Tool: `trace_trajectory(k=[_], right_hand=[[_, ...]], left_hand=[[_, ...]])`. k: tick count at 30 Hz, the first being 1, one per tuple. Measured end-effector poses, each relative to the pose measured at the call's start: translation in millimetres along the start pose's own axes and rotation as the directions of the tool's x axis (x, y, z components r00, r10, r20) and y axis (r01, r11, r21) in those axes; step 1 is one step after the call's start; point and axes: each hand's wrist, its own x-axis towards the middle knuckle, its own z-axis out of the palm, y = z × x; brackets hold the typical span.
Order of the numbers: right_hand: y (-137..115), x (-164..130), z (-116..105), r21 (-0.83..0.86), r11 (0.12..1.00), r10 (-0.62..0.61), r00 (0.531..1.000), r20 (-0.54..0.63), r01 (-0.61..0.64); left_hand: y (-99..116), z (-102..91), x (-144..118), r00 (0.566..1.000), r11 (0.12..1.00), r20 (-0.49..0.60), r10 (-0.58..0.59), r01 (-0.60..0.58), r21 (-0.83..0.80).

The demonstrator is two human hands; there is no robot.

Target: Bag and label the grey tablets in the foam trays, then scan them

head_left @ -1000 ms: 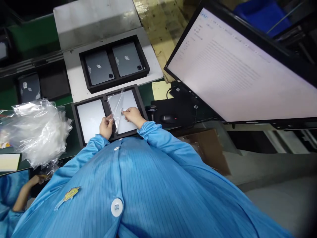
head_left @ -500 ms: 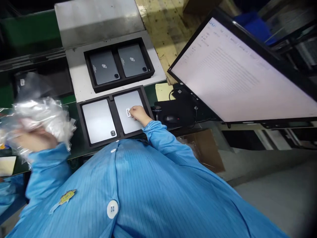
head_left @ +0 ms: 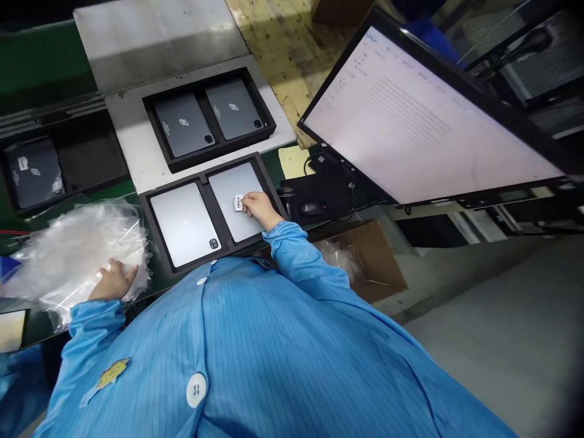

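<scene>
Between the pinched fingers of my right hand [head_left: 260,208] is a small white barcode label [head_left: 238,202], held just over a silver tablet [head_left: 233,188]. That tablet lies in the right compartment of a black foam tray [head_left: 204,182]. Another silver tablet [head_left: 185,225], its camera at the lower right corner, fills the left compartment. My left hand [head_left: 113,281] rests with fingers apart on a pile of clear plastic bags [head_left: 86,243] left of the tray.
Behind stands a black tray [head_left: 171,161] with two dark grey tablets. At far left, another tray [head_left: 98,152] has a bagged dark tablet [head_left: 34,173]. A monitor [head_left: 387,121], a mouse [head_left: 312,208] and yellow paper [head_left: 294,161] are right. Below is a cardboard box [head_left: 378,261].
My left hand has come down and right onto the bags, which now lie flatter, and its fingers have spread. My right hand still pinches the label over the tablet. The view has shifted slightly.
</scene>
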Motion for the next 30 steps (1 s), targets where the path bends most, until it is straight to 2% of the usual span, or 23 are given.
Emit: trace_trajectory(k=[2, 3, 4, 5, 6, 7, 8, 9, 10, 11, 13, 15, 17, 21, 23, 27, 30], right_hand=[[4, -13, -2, 0.028, 1.0, -0.005, 1.0, -0.029, 0.006], [8, -21, -4, 0.037, 0.999, -0.007, 0.999, -0.045, 0.008], [12, -30, -8, 0.042, 0.999, -0.01, 0.998, -0.06, 0.013], [16, -39, -12, 0.045, 0.999, -0.016, 0.997, -0.073, 0.019], [21, -46, -18, 0.042, 0.999, -0.022, 0.996, -0.085, 0.025], [25, -53, -26, 0.035, 0.999, -0.029, 0.995, -0.096, 0.032], [29, -59, -34, 0.024, 0.999, -0.039, 0.993, -0.107, 0.041], [32, -63, -43, 0.01, 0.999, -0.05, 0.991, -0.121, 0.052], [34, -67, -52, -0.005, 0.998, -0.063, 0.988, -0.138, 0.063], [35, -69, -62, -0.019, 0.997, -0.072, 0.985, -0.155, 0.07], [35, -73, -81, -0.034, 0.997, -0.077, 0.979, -0.189, 0.072], [34, -74, -98, -0.028, 0.998, -0.066, 0.975, -0.213, 0.061], [33, -74, -111, -0.021, 0.999, -0.053, 0.974, -0.221, 0.05], [32, -62, -127, -0.042, 0.999, -0.043, 0.973, -0.225, 0.035], [29, -52, -128, -0.066, 0.998, -0.035, 0.975, -0.219, 0.021], [18, -29, -115, -0.176, 0.984, -0.018, 0.99, -0.137, -0.006], [7, -14, -86, -0.328, 0.942, -0.058, 0.996, 0.063, 0.076]], left_hand=[[24, 11.4, 17, 0.995, 0.994, -0.048, -0.083, 0.086, 0.064], [44, 16.0, 26, 0.994, 0.993, -0.08, -0.07, 0.077, 0.085], [69, 21.8, 35, 0.995, 0.995, -0.097, -0.013, 0.023, 0.1], [98, 30.3, 45, 0.991, 0.99, -0.062, 0.122, -0.117, 0.084], [129, 42.0, 56, 0.962, 0.962, 0.031, 0.273, -0.273, 0.018], [160, 57.2, 68, 0.89, 0.903, 0.152, 0.43, -0.424, -0.07], [190, 75.3, 81, 0.777, 0.822, 0.269, 0.569, -0.547, -0.157], [217, 95.2, 94, 0.674, 0.755, 0.348, 0.652, -0.619, -0.215], [239, 115.7, 106, 0.619, 0.725, 0.394, 0.68, -0.647, -0.234], [257, 135.3, 117, 0.598, 0.72, 0.425, 0.68, -0.655, -0.229], [282, 168.3, 136, 0.608, 0.729, 0.436, 0.664, -0.657, -0.192], [294, 190.0, 149, 0.615, 0.719, 0.411, 0.672, -0.676, -0.163], [300, 201.9, 157, 0.597, 0.682, 0.379, 0.707, -0.717, -0.143], [313, 208.7, 166, 0.567, 0.624, 0.324, 0.758, -0.775, -0.104], [320, 207.0, 169, 0.567, 0.619, 0.311, 0.763, -0.779, -0.099], [319, 192.4, 165, 0.61, 0.649, 0.235, 0.756, -0.745, -0.153], [298, 172.5, 154, 0.673, 0.675, 0.078, 0.736, -0.719, -0.168]])
